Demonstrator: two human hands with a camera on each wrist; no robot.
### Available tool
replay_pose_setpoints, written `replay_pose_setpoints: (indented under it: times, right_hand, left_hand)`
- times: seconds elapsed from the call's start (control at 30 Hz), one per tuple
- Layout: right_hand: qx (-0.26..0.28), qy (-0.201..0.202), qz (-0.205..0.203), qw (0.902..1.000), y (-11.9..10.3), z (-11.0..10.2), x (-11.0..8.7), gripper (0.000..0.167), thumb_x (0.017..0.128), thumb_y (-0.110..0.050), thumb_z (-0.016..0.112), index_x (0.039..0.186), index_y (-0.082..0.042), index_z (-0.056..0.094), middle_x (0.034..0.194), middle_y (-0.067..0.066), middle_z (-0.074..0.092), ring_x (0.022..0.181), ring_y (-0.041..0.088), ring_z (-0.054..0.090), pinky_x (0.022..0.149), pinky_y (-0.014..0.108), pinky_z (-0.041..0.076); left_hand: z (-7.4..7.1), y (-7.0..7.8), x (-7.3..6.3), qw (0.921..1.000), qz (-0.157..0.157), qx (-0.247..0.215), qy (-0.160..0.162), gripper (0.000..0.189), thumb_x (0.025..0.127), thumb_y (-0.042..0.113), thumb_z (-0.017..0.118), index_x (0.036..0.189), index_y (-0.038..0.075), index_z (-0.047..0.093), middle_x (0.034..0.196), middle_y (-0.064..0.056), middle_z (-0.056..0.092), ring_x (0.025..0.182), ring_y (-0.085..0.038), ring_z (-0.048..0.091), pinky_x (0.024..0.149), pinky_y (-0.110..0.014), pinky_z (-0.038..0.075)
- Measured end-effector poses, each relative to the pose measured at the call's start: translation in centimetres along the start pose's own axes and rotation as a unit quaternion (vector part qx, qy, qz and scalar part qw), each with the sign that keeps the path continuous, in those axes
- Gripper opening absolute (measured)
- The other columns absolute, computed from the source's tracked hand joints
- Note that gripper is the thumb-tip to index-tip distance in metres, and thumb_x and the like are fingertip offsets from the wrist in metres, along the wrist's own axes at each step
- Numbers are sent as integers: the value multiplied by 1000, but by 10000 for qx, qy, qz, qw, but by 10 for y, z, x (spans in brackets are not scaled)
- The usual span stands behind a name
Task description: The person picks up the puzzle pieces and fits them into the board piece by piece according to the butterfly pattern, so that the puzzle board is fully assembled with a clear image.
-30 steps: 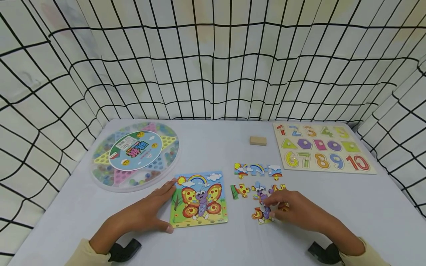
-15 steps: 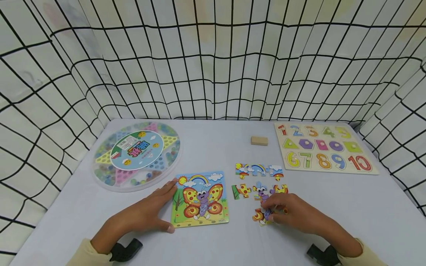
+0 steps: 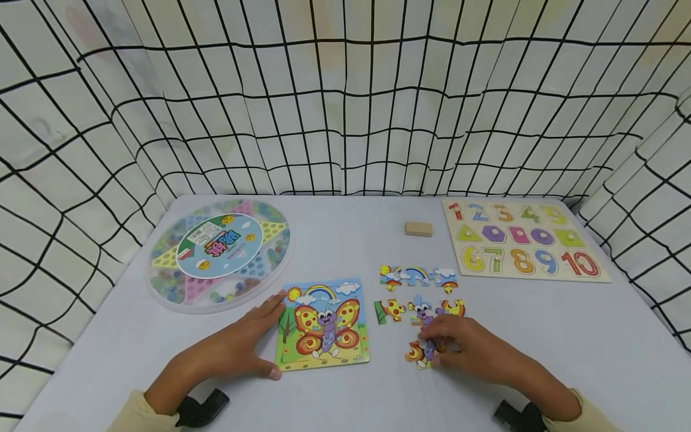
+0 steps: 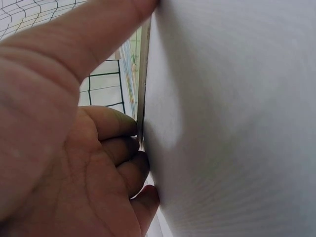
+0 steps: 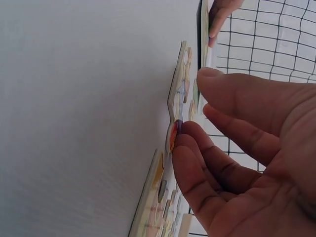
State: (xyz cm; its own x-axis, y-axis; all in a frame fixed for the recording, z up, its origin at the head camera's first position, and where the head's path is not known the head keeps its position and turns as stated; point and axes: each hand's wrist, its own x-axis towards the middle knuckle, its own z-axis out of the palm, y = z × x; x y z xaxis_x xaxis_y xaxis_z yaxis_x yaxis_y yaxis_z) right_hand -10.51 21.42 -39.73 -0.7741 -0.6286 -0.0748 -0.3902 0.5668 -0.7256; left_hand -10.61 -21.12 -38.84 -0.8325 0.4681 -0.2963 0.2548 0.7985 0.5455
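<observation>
Your right hand (image 3: pixel 475 348) is gripping the lower butterfly piece (image 3: pixel 415 354), the fingertips resting on the side that is facing the far edge of the table (image 3: pixel 345 240) and the thumb on the side nearer to you; how firmly they are pressing, one cannot tell, since the hand is covering a part. This piece is lying to the right of the lower right corner of the butterfly board (image 3: pixel 323 327), near to it but apart. Your left hand (image 3: pixel 240 339) is not clasping anything: its fingers are touching the left edge of this board, and its thumb is lying by the lower left corner. Beyond the piece, toward the far edge, a middle row of pieces (image 3: pixel 422 307) is lying, then an upper row of pieces (image 3: pixel 417 276), then a wooden block (image 3: pixel 418 229). Toward the far right corner a number board (image 3: pixel 507 262) is lying, and toward the far left corner a round game box (image 3: pixel 216 243). Judging by its thin, flat look, the piece is probably going to feel light and stiff, with a smooth printed face, so you should be pinching it by two opposite outer edges. Its narrow tabs are perhaps being the weak places, so there you should be squeezing only gently.
</observation>
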Motion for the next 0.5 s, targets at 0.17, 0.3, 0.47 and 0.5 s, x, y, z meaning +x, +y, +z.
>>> replay_pose_setpoints:
  times: [0.17,0.3,0.47,0.5]
  right_hand:
    - [-201,-13,89,9998,-3,2,1,32,83,-17,78,114,-15,69,106,-7,58,89,11,52,75,25,49]
    - [-297,-79,241,9992,-5,3,1,37,84,-17,78,118,-11,67,102,-8,56,90,10,50,75,25,48]
    - [-308,-91,218,9992,-6,3,-1,36,83,-14,78,117,-10,68,94,-8,53,85,8,49,72,23,47]
    - [-293,-78,176,9994,-6,3,-1,33,83,-13,78,115,-11,69,93,-8,52,84,8,49,70,23,46]
  left_hand:
    - [0,0,0,10000,10,2,0,116,68,51,84,155,5,21,163,-5,5,145,-41,9,112,-58,18]
    - [0,0,0,10000,21,8,-7,116,69,51,83,155,5,20,163,-5,5,145,-41,9,112,-58,18]
    - [0,0,0,10000,16,33,0,116,69,50,84,155,5,20,163,-5,5,145,-40,9,112,-59,19]
    - [0,0,0,10000,12,41,-1,116,69,50,84,155,5,21,163,-4,5,145,-40,9,112,-59,19]
